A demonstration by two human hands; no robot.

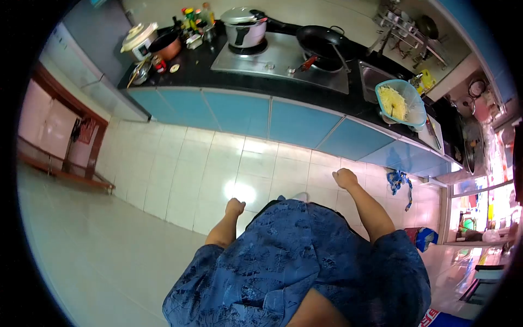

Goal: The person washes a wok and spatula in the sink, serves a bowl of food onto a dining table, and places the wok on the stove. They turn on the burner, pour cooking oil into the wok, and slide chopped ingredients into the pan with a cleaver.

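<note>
My left hand (235, 207) hangs in front of my body over the tiled floor, its fingers curled into a loose fist with nothing showing in it. My right hand (345, 178) is out ahead and to the right, also closed, and no object shows in it. Neither hand touches anything. Beyond my right hand, on the black counter (188, 79), sits a light blue basket (418, 105) holding pale yellow shredded food (393, 103). Beside the basket a knife (433, 133) lies on a white board (437, 129).
A pressure cooker (243, 34) and a black wok (321, 42) stand on the steel stove (283, 57). A sink (372, 76) lies right of it. At the left are a rice cooker (140, 39) and a copper-coloured pot (166, 46). Blue cloth (399, 181) lies on the floor.
</note>
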